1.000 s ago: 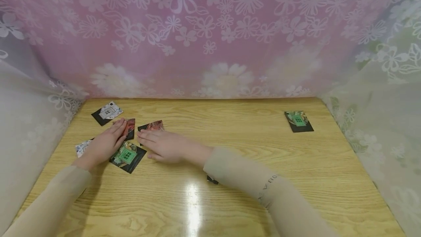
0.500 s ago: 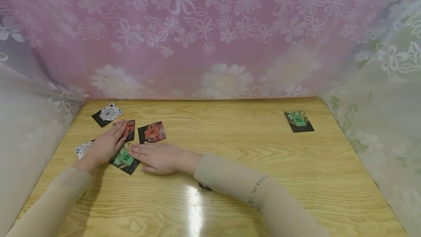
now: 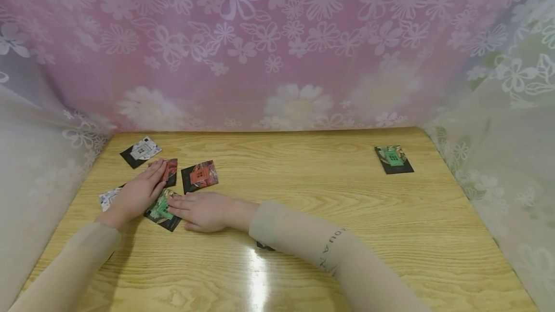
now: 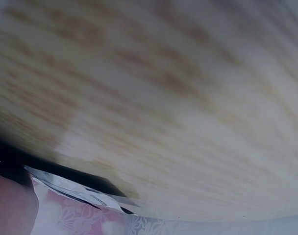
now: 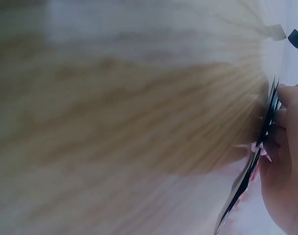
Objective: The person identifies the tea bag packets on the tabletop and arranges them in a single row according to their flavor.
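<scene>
In the head view my left hand (image 3: 138, 193) lies with straight fingers over a red-and-black flat packet (image 3: 171, 172), hiding part of it. Partly under that wrist is a white-and-blue packet (image 3: 107, 198). The right hand (image 3: 205, 212) rests its extended fingers on the right side of a green-and-black packet (image 3: 159, 210), between the two hands. Just beyond the right fingers lies another red-and-black packet (image 3: 200, 176). At the right edge of the right wrist view, the right hand (image 5: 285, 161) shows beside thin dark packets seen edge-on. Only a corner of the left hand (image 4: 12, 205) appears in its wrist view.
A white-and-black packet (image 3: 141, 152) lies at the back left of the wooden table (image 3: 303, 172), and a green-and-black packet (image 3: 393, 159) at the back right. A dark packet corner (image 3: 264, 246) shows under the right forearm. Floral curtains (image 3: 277, 52) surround the table.
My right hand has moved off the far red packet, towards the body and slightly left, onto the green packet. The green packet has shifted slightly left. My left hand stays in place.
</scene>
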`<control>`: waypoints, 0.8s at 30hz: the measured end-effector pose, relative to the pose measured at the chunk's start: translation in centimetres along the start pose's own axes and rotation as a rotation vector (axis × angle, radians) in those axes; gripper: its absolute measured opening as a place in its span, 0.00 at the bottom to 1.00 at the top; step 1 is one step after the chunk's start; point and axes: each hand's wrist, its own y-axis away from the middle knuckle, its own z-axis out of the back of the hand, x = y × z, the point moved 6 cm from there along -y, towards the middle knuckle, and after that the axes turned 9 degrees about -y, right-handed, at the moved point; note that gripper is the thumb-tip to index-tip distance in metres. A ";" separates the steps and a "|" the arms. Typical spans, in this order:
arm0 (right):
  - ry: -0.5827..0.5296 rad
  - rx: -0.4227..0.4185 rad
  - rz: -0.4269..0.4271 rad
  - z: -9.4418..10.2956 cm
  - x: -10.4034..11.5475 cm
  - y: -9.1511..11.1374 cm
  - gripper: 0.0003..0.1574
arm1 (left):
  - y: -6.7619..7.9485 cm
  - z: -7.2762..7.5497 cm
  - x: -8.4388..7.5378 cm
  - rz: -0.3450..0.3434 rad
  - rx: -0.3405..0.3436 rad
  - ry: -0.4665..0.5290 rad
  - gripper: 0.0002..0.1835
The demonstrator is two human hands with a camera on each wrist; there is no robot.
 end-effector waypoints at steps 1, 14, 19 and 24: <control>0.006 0.002 0.002 -0.1 0.0 0.1 0.40 | 0.0 0.0 0.0 -0.001 -0.001 0.000 0.34; -0.004 -0.008 0.000 -0.8 -0.4 2.9 0.38 | 0.0 0.2 -0.2 0.005 -0.012 0.001 0.34; 0.005 -0.021 0.012 -1.4 -1.0 4.3 0.38 | 0.0 0.0 0.0 0.005 -0.011 -0.003 0.34; 0.004 -0.032 -0.001 -2.0 -1.7 5.9 0.38 | 0.0 0.0 0.1 0.001 -0.008 -0.008 0.35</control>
